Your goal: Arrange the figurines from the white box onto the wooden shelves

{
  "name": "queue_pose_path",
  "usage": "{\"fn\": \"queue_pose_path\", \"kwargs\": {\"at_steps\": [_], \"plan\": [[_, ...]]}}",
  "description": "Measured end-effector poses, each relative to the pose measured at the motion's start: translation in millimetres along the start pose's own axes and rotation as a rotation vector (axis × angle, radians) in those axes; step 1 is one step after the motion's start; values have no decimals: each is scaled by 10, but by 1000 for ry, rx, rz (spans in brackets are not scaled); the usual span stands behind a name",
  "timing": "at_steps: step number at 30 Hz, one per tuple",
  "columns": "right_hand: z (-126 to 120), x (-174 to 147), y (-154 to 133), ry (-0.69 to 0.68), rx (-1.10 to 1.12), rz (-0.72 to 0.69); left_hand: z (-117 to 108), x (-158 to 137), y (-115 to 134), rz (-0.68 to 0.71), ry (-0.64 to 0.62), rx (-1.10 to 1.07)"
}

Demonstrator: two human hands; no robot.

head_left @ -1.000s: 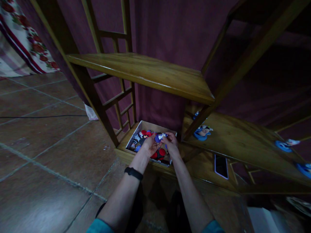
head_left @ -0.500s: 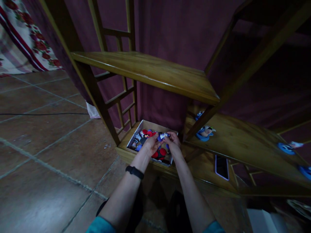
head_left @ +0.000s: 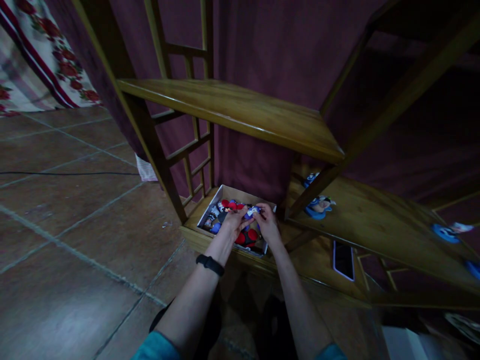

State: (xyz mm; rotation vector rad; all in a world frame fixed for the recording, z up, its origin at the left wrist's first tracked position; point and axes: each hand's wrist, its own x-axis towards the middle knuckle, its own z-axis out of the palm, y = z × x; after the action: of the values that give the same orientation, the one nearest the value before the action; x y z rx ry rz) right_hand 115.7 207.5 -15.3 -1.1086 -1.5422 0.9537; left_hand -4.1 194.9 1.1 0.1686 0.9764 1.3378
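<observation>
Over a cardboard box on the low shelf, both my hands close on one small blue-and-white figurine. My left hand, with a black band on its wrist, grips its left side. From the right, the fingers of my right hand pinch it. Several figurines lie in the box: red ones toward the back, a red and dark one at the front, blue and white ones on the left. My hands hide part of the contents.
A wooden shelf board spans above the box. To the right, figurines on blue bases stand on another shelf. A phone lies on the low shelf. A black cable crosses the tiled floor.
The view has shifted slightly, so the scene sits a little further right. My hands keep hold of the blue-and-white figurine with only small finger movement.
</observation>
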Motion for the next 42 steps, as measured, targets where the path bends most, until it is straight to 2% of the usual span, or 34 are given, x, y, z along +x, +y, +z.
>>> {"fn": "queue_pose_path", "kwargs": {"at_steps": [8, 18, 27, 37, 42], "plan": [[-49, -23, -18, 5, -277, -60, 25, -63, 16, 52, -36, 61], [-71, -12, -47, -46, -377, -99, -63, -22, -42, 113, -43, 138], [-66, -29, -12, -107, -349, -163, -152, -2, -31, 164, -45, 300], [-96, -87, -17, -193, -365, -220, -186, -85, 30, 71, -32, 300], [-92, -93, -32, -165, -349, -196, -175, -97, -10, 105, -36, 285]]}}
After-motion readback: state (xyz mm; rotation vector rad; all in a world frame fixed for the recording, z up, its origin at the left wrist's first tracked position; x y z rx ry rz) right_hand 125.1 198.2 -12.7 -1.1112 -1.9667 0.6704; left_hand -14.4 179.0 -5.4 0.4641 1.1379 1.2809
